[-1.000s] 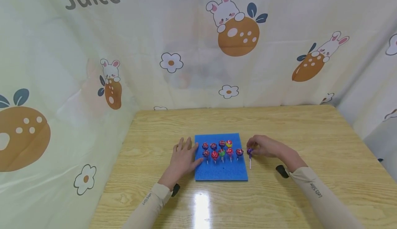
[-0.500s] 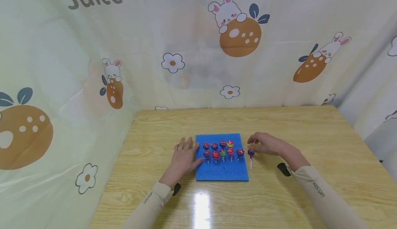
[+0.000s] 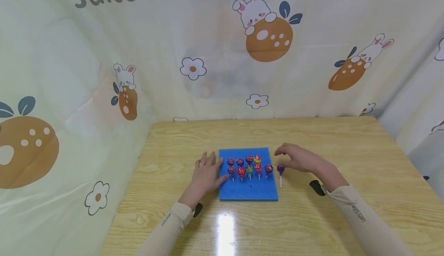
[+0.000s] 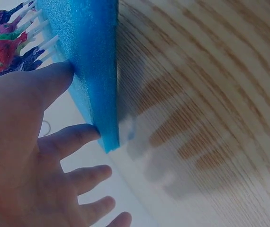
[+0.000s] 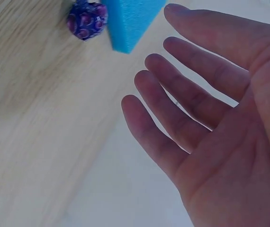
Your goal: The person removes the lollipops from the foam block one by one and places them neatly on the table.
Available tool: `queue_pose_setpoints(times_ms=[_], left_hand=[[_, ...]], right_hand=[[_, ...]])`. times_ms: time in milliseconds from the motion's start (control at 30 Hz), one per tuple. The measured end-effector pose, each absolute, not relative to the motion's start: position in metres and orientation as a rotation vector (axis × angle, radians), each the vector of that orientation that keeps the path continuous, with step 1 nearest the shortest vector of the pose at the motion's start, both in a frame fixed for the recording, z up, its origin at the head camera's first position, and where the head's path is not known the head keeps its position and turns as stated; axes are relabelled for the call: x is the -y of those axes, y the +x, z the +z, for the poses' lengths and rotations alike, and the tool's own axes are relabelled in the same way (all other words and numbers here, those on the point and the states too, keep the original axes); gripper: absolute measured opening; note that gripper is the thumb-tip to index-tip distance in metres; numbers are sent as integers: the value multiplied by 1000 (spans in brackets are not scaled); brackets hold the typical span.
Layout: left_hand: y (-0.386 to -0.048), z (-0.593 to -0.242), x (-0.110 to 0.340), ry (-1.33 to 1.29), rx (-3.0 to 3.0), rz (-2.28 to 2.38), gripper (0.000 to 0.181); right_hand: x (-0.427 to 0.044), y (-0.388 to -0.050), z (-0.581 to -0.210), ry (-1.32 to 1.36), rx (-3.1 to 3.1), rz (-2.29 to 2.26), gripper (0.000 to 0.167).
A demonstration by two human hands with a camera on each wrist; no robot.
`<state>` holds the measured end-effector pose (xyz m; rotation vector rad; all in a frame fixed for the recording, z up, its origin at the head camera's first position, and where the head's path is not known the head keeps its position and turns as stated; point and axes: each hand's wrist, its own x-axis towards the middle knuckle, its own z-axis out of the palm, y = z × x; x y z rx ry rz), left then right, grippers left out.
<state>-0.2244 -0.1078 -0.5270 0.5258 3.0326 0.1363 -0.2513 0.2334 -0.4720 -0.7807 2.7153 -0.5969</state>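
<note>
Several wrapped lollipops stand in two rows in a blue foam board [image 3: 243, 192], including a green one [image 3: 249, 169] and a yellow-and-red one [image 3: 257, 159]. My left hand [image 3: 204, 175] rests with spread fingers at the board's left edge; in the left wrist view the thumb and index fingertip of this hand [image 4: 35, 137] touch the foam [image 4: 97, 71]. A purple lollipop [image 3: 280, 168] lies on the table right of the board, its stick toward me. Just behind it, my right hand [image 3: 300, 159] holds nothing, its fingers apart in the right wrist view.
The wooden table [image 3: 187, 136] extends around the board. A pale curtain [image 3: 215, 36] printed with rabbits, fruit and flowers hangs behind it and on both sides. Light reflects off the tabletop in front of the board.
My right hand has let go of the purple lollipop and moved slightly up and back from it, its fingers opening. The lollipop stays beside the board, and my left hand keeps its place.
</note>
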Motion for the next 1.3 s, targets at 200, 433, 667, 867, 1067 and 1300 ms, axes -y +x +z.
queue_pose_setpoints(times_ms=[200, 433, 667, 867, 1067, 1300], left_hand=[[-224, -527, 108, 534, -3037, 121, 69], [-225, -529, 107, 539, -3043, 122, 69], [-226, -530, 108, 545, -3042, 122, 70], [-226, -531, 108, 549, -3046, 127, 70], [-225, -530, 107, 558, -3038, 146, 70], [-225, -529, 108, 547, -3036, 170, 70]], right_hand=[[-227, -240, -460, -743, -2767, -537, 36], [-220, -219, -451, -811, -2858, -482, 36], [-216, -204, -470, -1138, -3083, -596, 47], [-213, -199, -499, -1412, -3243, -659, 52], [-212, -195, -518, -1325, -3297, -639, 54], [-210, -197, -525, -1285, -3334, -615, 51]])
